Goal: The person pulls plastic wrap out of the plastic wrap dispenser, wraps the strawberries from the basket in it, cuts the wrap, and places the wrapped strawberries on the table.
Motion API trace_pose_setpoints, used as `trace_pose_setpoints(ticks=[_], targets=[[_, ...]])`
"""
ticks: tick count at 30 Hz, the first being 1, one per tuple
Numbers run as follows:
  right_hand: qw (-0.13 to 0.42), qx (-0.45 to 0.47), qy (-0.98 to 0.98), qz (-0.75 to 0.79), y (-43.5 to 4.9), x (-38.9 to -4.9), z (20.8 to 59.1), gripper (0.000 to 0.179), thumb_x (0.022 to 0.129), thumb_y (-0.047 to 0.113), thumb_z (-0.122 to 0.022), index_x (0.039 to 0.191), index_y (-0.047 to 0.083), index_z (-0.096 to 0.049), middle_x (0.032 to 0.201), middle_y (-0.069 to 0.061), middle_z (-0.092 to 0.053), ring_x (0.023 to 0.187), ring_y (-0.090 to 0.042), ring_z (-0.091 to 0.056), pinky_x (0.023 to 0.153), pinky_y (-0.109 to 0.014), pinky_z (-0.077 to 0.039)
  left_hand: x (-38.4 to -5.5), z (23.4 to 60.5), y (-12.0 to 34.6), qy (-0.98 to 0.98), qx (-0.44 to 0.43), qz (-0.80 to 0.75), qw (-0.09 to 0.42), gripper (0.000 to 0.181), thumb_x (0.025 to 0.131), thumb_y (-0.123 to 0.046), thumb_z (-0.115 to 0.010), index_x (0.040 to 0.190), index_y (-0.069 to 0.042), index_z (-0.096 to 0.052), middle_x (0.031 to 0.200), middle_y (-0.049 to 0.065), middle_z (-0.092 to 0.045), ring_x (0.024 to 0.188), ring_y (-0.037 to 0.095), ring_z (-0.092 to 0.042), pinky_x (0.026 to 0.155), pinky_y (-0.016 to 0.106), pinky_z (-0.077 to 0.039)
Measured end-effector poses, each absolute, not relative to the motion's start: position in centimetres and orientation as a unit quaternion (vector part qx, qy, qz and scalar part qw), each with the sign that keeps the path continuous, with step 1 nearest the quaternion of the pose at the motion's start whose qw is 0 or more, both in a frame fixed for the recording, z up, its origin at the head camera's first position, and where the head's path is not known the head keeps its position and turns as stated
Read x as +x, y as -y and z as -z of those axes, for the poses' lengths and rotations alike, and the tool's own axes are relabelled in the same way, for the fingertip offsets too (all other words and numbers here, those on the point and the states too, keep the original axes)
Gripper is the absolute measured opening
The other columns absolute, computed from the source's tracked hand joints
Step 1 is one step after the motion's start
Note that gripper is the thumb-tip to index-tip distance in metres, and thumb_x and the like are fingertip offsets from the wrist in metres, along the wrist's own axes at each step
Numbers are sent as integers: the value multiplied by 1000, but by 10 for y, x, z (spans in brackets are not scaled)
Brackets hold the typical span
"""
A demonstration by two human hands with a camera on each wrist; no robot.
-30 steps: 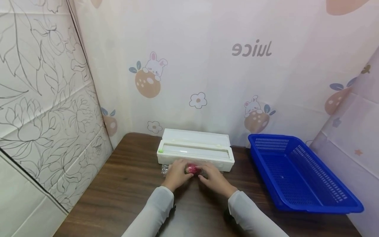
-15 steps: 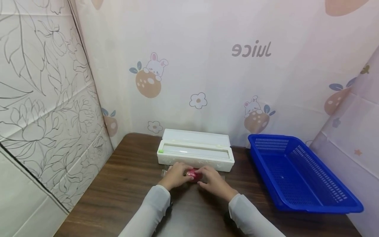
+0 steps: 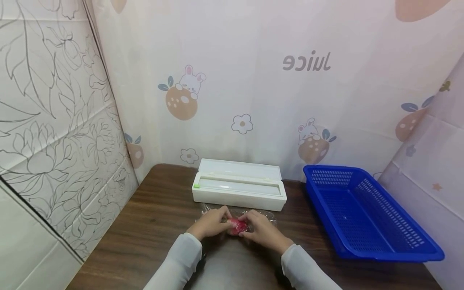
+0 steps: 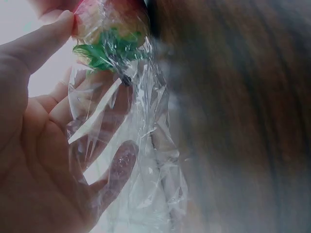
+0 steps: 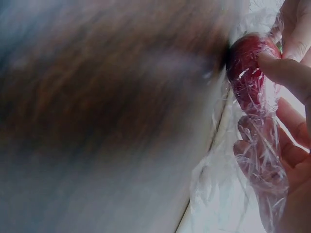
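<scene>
A red strawberry (image 3: 238, 227) with a pale yellowish top and green leaves (image 4: 104, 51) is wrapped in clear cling film (image 4: 155, 160). My left hand (image 3: 211, 222) pinches the leafy end between thumb and fingers. On the other side my right hand (image 3: 266, 232) holds the pointed end, its thumb pressing on the red skin in the right wrist view. Loose twisted film (image 5: 265, 165) trails from the tip across the right fingers, and more hangs over the left palm. Just behind the hands stands a long white cling film dispenser (image 3: 237, 198) with its lid raised.
A blue perforated plastic basket (image 3: 337, 237) stands at the right of the brown wooden table (image 3: 145, 233). A patterned curtain (image 3: 232, 80) hangs behind the table, and a flower-print panel (image 3: 61, 133) rises at the left.
Both hands have drawn the wrapped strawberry away from the dispenser, toward the body. It has turned slightly between the fingers. Loose film now shows between the hands and the dispenser.
</scene>
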State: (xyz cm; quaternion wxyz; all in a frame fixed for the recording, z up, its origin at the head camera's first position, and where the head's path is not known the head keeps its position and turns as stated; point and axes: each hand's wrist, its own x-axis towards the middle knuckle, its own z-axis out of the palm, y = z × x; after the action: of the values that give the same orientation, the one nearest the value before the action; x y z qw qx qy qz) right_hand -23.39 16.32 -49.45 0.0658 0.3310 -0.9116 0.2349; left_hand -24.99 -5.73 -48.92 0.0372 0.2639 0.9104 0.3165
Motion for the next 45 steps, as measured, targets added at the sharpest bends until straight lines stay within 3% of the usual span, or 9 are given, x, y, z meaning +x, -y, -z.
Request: trace_pose_setpoints(ticks=[8,14,16,23,26,30,34,40,45], targets=[[23,352,908,-226,-164,-231,496,52,76,33,-76,119,20,-49,109,7,-54,94,-3,-52,80,-29,-54,-241,493,59,-909,253,-327,59,31,89,-47,-56,98,-17,-60,88,-4,-67,75,8,-58,73,37,-53],[-4,347,912,-219,-163,-230,498,49,77,37,-75,116,23,-48,108,7,-55,95,-3,-52,79,-28,-54,-240,500,58,-913,253,-317,42,31,91,-49,-51,92,-20,-62,79,-10,-62,76,7,-54,93,57,-42],[-9,346,911,-223,-163,-231,498,48,77,37,-74,115,23,-48,108,6,-55,94,-3,-52,78,-28,-54,-241,499,58,-914,251,-317,38,30,91,-48,-52,90,-20,-63,80,-10,-63,76,8,-55,94,60,-40],[-34,347,906,-241,-163,-233,496,45,81,39,-70,116,21,-48,108,5,-56,93,-3,-52,78,-27,-54,-247,502,61,-910,259,-320,52,30,93,-47,-49,94,-20,-64,86,-10,-64,75,5,-54,78,41,-52],[-44,350,904,-243,-164,-234,496,45,82,40,-69,117,20,-49,107,5,-57,93,-3,-52,78,-27,-54,-248,502,65,-908,272,-312,55,28,96,-40,-47,100,-19,-66,93,-7,-66,84,8,-58,85,44,-51],[-58,348,903,-245,-165,-236,495,44,83,42,-67,117,19,-50,107,4,-59,91,-3,-53,76,-27,-54,-247,496,68,-911,289,-293,33,22,95,-27,-52,107,-19,-68,104,-4,-67,100,13,-56,93,49,-46],[-72,338,904,-250,-166,-238,493,42,85,46,-63,116,19,-52,103,5,-60,86,-3,-54,72,-27,-53,-242,486,63,-906,316,-280,-9,23,87,-19,-59,108,-22,-67,109,-8,-64,106,12,-50,92,46,-44],[-50,335,913,-227,-169,-240,492,39,87,46,-60,113,17,-58,100,7,-55,87,-5,-49,75,-31,-51,-235,478,50,-901,370,-221,-48,23,75,-25,-71,98,-27,-67,98,-11,-60,92,6,-48,81,37,-46],[-36,337,919,-202,-171,-243,492,37,90,46,-55,111,16,-64,97,7,-55,87,-8,-47,74,-33,-48,-235,480,45,-915,358,-176,-63,37,71,-30,-77,104,-29,-62,105,-10,-60,99,8,-50,85,40,-46]])
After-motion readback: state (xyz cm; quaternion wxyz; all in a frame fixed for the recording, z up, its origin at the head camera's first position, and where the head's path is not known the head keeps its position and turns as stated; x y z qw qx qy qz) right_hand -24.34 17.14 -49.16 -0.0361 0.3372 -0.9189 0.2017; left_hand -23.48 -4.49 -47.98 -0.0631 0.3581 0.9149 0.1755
